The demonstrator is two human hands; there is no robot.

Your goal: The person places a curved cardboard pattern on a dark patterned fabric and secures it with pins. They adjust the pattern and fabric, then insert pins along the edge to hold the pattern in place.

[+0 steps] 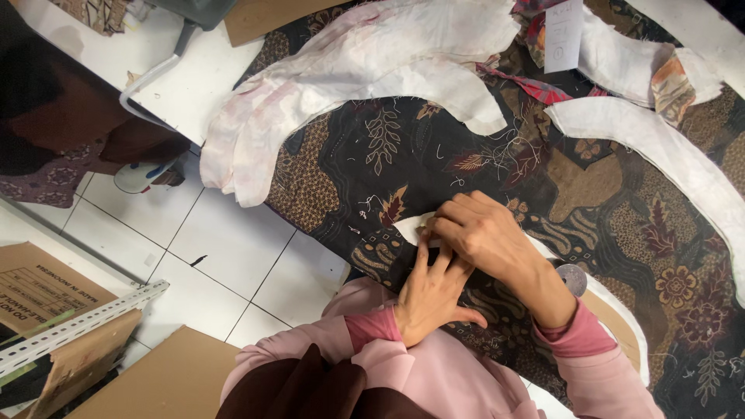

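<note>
A small curved white fabric piece [405, 227] lies on the dark patterned batik cloth [341, 171], just below the middle of the view, and both hands meet on it. The right hand [485, 233] comes in from about four o'clock, its fingers bent and pinching the edge of the white piece near its upper end. The left hand [431, 291] comes up from six o'clock with fingers stretched flat, pressing down on the same piece beneath the right hand; it grips nothing, only holds the piece flat against the cloth. Both wrists show dark pink cuffs under lighter pink sleeves [434, 372]. At about four o'clock from the hands a small round grey disc [573, 278] sits just beside the right forearm, and a longer white curved strip [625, 326] with a tan underside runs from there toward five o'clock. At twelve o'clock a stack of large curved white panels [349, 70] sweeps across the cloth, and toward two o'clock another long white curved piece [660, 151] arcs down to the right edge. A white paper slip [564, 35] lies at one o'clock. Loose threads are scattered over the batik. At nine o'clock lies a white tiled floor [202, 240], with a brown cardboard box [39, 287] and a slotted metal angle bar [77, 322] at eight o'clock.
</note>
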